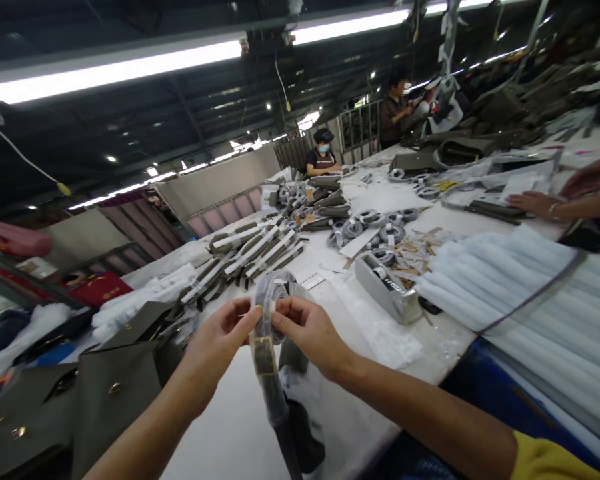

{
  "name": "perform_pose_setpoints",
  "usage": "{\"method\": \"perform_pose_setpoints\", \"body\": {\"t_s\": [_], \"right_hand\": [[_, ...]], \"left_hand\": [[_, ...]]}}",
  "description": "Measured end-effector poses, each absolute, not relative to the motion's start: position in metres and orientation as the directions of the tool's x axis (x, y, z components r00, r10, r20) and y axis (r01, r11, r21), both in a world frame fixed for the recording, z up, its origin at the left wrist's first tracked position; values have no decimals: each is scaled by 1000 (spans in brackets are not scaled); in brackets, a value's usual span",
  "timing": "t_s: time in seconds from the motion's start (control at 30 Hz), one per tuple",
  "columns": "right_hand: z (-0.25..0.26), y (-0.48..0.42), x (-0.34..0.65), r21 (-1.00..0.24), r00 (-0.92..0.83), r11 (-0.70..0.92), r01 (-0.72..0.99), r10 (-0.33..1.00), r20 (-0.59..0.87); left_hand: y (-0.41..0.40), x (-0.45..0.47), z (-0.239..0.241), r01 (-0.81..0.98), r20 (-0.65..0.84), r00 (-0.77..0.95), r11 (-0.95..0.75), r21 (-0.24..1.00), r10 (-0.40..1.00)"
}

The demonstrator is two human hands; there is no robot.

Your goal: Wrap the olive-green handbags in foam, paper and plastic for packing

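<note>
Between my two hands is a dark bag strap, its upper part wrapped in clear plastic and curled into a coil at the top. A brass-coloured buckle sits on the strap just below my fingers. My left hand pinches the wrapped strap from the left, thumb and fingers together. From the right, my right hand pinches the same wrapped part near the coil. The strap's lower end hangs towards the table's near side. Just beyond my right hand stands a grey tape dispenser.
Grey-green bags lie at left. Wrapped strap bundles and coiled straps cover the table's middle. White foam rolls are stacked at right. A co-worker's hand rests at far right; another person sits at the far end.
</note>
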State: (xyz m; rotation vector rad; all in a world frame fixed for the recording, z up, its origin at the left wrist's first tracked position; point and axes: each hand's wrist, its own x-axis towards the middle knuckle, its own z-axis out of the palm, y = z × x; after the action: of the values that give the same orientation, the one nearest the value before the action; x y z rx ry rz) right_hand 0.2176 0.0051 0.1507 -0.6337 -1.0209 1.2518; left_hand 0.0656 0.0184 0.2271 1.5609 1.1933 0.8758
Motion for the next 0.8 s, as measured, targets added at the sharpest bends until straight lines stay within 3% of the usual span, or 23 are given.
{"method": "perform_pose_setpoints", "body": {"t_s": [0.1, 0.2, 0.27, 0.33, 0.4, 0.47, 0.5, 0.67, 0.8], "right_hand": [[158, 3, 227, -899, 38, 430, -86, 903, 428], [165, 2, 244, -695, -56, 658, 290, 737, 674], [164, 7, 258, -510, -194, 793, 334, 587, 786], [156, 23, 276, -417, -277, 839, 349, 517, 810], [142, 53, 298, -479, -225, 709, 518, 653, 723], [125, 92, 323, -570, -18, 333, 751, 874, 486], [116, 113, 336, -571, 29, 226, 789, 915, 402], [70, 190, 383, -448, 149, -88, 890, 983, 103], [43, 210, 384, -307, 183, -179, 935, 983, -17]], "left_hand": [[11, 67, 225, 319, -40, 261, -47, 947, 964], [4, 67, 219, 306, -20, 224, -50, 951, 974], [0, 68, 213, 284, -46, 225, -20, 959, 973], [-2, 69, 208, 257, -57, 208, 2, 966, 976], [-1, 69, 206, 219, -65, 199, 21, 975, 978], [3, 67, 208, 173, -78, 206, 42, 984, 975], [6, 64, 210, 155, -82, 206, 50, 987, 975], [16, 45, 228, 176, -47, 211, 9, 984, 976], [14, 31, 228, 309, 8, 192, -68, 949, 981]]}}
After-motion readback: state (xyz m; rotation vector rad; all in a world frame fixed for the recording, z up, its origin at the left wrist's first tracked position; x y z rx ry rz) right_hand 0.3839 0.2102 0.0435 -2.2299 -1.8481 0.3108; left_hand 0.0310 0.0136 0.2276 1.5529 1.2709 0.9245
